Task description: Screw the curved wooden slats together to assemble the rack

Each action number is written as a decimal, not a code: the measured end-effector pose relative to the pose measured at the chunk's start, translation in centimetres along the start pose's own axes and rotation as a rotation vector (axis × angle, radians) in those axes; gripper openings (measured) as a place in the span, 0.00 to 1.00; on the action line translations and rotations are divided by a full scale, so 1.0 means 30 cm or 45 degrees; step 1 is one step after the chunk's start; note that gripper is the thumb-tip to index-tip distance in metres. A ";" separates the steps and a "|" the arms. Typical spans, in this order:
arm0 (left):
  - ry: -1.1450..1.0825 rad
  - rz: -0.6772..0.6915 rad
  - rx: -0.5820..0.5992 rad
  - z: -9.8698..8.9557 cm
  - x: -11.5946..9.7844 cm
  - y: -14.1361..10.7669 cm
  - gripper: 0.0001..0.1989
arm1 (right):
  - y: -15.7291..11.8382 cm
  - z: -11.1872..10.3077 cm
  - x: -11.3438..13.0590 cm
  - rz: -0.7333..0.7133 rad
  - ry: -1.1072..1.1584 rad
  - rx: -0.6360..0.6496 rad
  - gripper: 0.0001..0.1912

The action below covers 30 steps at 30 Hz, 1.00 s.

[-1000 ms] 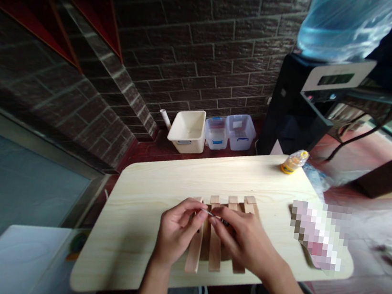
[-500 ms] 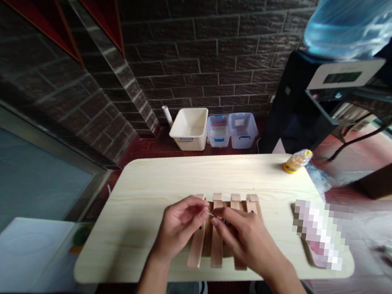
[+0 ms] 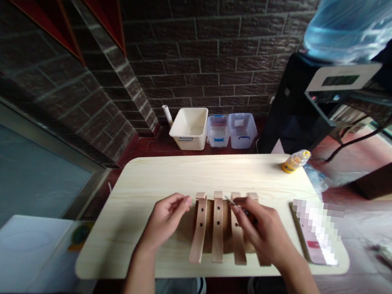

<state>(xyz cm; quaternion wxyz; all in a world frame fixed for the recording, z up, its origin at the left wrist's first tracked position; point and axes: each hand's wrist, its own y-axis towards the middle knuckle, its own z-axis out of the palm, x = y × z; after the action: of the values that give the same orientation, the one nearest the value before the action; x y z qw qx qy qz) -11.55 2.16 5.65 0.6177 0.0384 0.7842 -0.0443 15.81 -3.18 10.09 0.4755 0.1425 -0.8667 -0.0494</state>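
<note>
A wooden piece with several pale slats [image 3: 218, 236] lies on the light wooden table [image 3: 140, 183], its slats curled at the far end and dotted with dark holes. Left of it is my left hand [image 3: 168, 215], thumb and fingertips pressed together; what they hold, if anything, is too small to make out. Over the right slats, my right hand [image 3: 261, 223] grips a thin metal tool [image 3: 229, 200] whose tip points left. The fingers hide the tool's other end and part of the right slats.
A bottle with a yellow base [image 3: 292, 163] stands at the table's far right corner. A pinkish flat box [image 3: 313, 247] lies at the right. Plastic bins [image 3: 188, 126] sit on the floor beyond, beside a black water dispenser [image 3: 291, 106].
My hands have moved apart, the left one to the left and the right one, with the thin tool, to the right. The left slats and their holes are now uncovered.
</note>
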 end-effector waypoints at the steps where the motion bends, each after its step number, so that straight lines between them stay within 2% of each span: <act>1: 0.064 -0.049 0.101 -0.008 0.003 -0.001 0.21 | -0.003 -0.008 -0.006 0.003 -0.003 -0.056 0.13; 3: 0.131 -0.133 0.272 -0.015 0.015 -0.005 0.21 | -0.009 -0.021 -0.021 0.007 -0.024 -0.193 0.13; 5: 0.170 -0.190 0.368 -0.016 0.033 -0.009 0.22 | -0.014 -0.029 -0.043 0.006 -0.053 -0.367 0.13; 7: 0.214 -0.228 0.413 -0.015 0.052 -0.013 0.22 | -0.018 -0.034 -0.074 0.028 -0.058 -0.543 0.13; 10: 0.266 -0.269 0.454 -0.014 0.070 -0.016 0.20 | -0.021 -0.038 -0.129 0.125 -0.020 -0.673 0.14; 17: 0.231 -0.232 0.442 -0.014 0.067 -0.006 0.18 | -0.025 -0.040 -0.235 0.247 0.013 -0.721 0.19; 21: 0.295 -0.251 0.262 -0.044 0.094 0.003 0.23 | -0.025 -0.045 -0.265 0.319 0.000 -0.721 0.22; 24: 0.264 -0.203 0.128 -0.062 0.108 -0.001 0.20 | -0.022 -0.052 -0.276 0.393 -0.028 -0.696 0.23; 26: 0.199 -0.158 0.165 -0.066 0.106 -0.011 0.26 | -0.022 -0.055 -0.283 0.452 -0.054 -0.663 0.24; 28: 0.175 -0.183 0.293 -0.063 0.098 -0.025 0.32 | -0.027 -0.055 -0.293 0.501 -0.073 -0.613 0.24; 30: 0.179 -0.218 0.420 -0.053 0.088 -0.037 0.33 | -0.041 -0.050 -0.304 0.532 -0.072 -0.562 0.24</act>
<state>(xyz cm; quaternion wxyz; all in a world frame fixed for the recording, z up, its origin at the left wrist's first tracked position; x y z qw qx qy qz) -13.84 1.25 3.47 0.5408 0.0754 0.8078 -0.2220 21.95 -1.60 3.24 0.4706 -0.1470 -0.8584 -0.1417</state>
